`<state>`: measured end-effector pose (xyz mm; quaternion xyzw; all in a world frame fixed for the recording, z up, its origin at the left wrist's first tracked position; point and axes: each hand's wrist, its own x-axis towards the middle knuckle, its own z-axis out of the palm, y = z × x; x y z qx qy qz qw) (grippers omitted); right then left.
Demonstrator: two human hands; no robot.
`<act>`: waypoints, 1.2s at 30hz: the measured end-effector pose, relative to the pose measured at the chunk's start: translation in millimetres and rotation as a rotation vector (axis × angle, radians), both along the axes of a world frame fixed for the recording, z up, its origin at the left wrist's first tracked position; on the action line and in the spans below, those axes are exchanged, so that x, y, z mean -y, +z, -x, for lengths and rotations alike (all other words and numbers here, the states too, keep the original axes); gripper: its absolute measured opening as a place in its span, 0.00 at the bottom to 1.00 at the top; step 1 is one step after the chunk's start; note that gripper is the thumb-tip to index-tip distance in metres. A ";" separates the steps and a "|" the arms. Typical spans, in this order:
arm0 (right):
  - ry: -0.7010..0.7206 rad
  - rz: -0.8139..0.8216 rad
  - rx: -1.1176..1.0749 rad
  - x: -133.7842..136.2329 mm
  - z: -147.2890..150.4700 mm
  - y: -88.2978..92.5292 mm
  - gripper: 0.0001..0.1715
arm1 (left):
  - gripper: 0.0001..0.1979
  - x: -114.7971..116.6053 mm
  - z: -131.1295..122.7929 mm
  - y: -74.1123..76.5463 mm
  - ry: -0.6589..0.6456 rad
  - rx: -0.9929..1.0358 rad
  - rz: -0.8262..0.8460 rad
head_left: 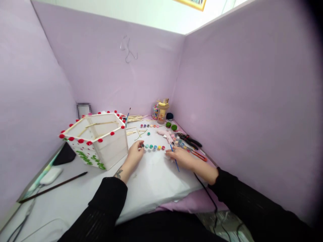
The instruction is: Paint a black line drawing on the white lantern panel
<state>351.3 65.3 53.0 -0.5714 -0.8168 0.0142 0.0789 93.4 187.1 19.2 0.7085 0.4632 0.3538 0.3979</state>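
Note:
A row of small paint pots (155,147) in green, teal, blue, yellow and red lies on the white-covered table in front of me. My left hand (136,153) pinches the dark pot at the row's left end. In my right hand (180,157), beside the red end, is a thin blue paintbrush (177,165), slanting down through the fingers. Something whitish, too small to make out, sits under my right fingertips. On the left stands a white box-like frame (113,148) with red dots along its rim and green lettering on one side.
Behind are a second row of pots (151,126), a single teal pot (148,133), wooden sticks (136,118) and lidded jars (163,112). Black-handled pliers (193,143) and a pink glue gun (165,134) lie right. A dark rod (58,185) lies left. Purple walls (239,94) enclose the table.

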 end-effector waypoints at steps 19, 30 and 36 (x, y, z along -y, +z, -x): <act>-0.201 -0.086 -0.961 -77.8 58.2 -20.4 0.15 | 0.09 -2.5 -6.4 -9.3 0.027 0.461 0.409; -0.191 -0.275 -1.265 -70.9 51.1 -24.3 0.17 | 0.08 -5.1 -3.3 -3.4 0.081 0.652 0.591; -0.298 -0.491 -1.123 -59.8 45.7 -0.8 0.12 | 0.09 -6.3 -1.5 -2.2 0.095 0.758 0.651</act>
